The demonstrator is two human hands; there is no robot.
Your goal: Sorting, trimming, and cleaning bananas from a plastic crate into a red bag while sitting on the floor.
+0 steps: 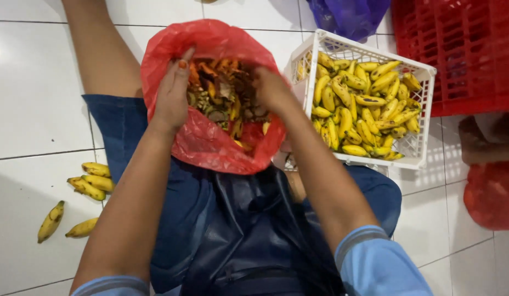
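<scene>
A red plastic bag lies open on my lap, filled with banana peels and scraps in orange, brown and yellow. My left hand grips the bag's left rim, thumb over the edge. My right hand reaches into the bag's right side, fingers closed among the peels; what it holds is hidden. Right of the bag stands a white plastic crate full of small yellow bananas.
Several loose bananas lie on the white tiled floor to my left. A red crate and a purple bag stand at the back right. Another person's hand and a red bag are at the right edge.
</scene>
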